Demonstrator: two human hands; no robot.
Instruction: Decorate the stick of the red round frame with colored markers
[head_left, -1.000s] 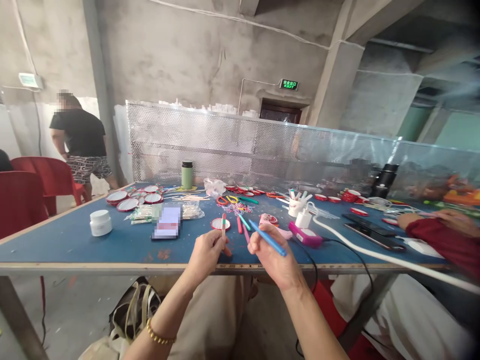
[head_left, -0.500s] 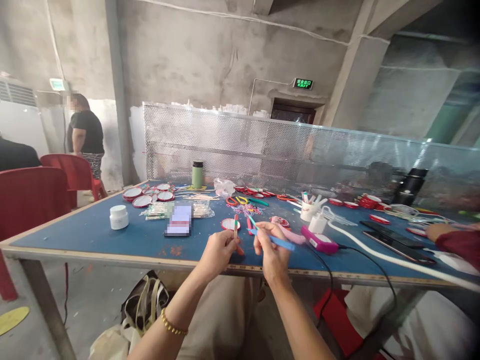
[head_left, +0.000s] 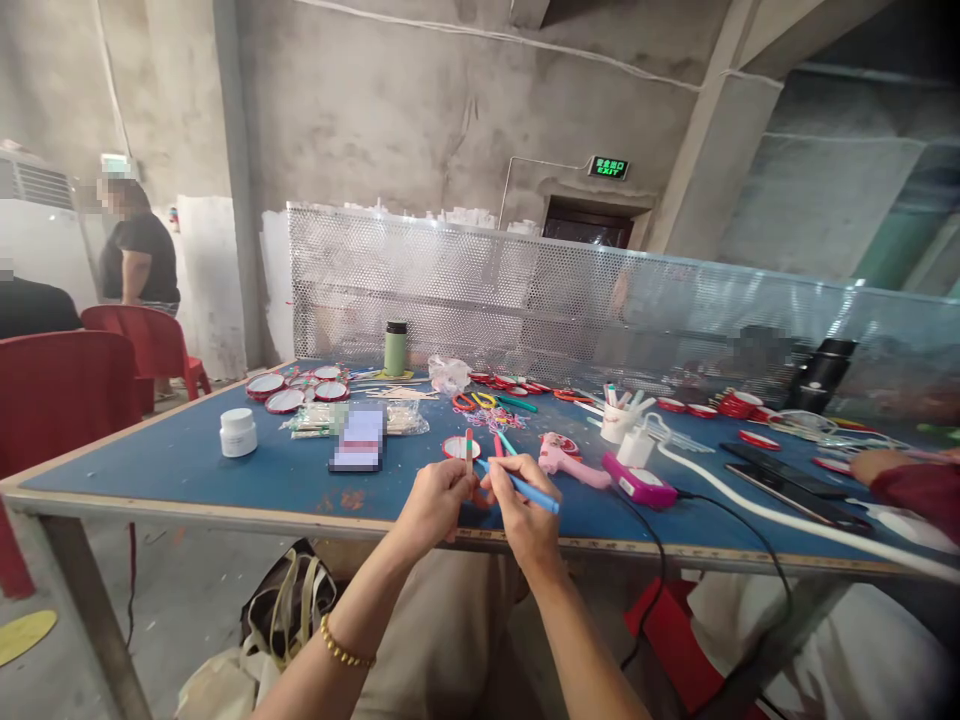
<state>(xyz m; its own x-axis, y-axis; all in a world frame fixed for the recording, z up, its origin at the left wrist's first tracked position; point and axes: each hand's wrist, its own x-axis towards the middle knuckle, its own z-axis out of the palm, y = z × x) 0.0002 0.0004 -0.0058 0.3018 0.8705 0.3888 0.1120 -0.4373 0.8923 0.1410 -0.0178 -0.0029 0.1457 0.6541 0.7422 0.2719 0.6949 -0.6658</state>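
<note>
My left hand (head_left: 435,500) is closed round the lower part of a flat wooden stick (head_left: 469,452) held upright, with red and green colour at its top. My right hand (head_left: 523,510) grips a blue marker pen (head_left: 537,493), its tip pointing left towards the stick, close to my left fingers. Whether the tip touches the stick I cannot tell. Just beyond my hands lies a round white disc with a red rim (head_left: 454,449). Beside it are a red marker (head_left: 498,444) and a teal marker (head_left: 510,443), partly hidden by my right hand.
To the right lie a pink glue gun (head_left: 571,463), a purple box (head_left: 639,482) with a black cable and a paper cup (head_left: 616,422) of markers. A phone (head_left: 358,440) and a white jar (head_left: 238,434) stand left. A co-worker's sleeve (head_left: 919,485) shows at far right.
My right hand has moved left and slightly down with the blue marker pen, bringing it against my left hand. More of the pink glue gun shows. A person at back left has shifted left.
</note>
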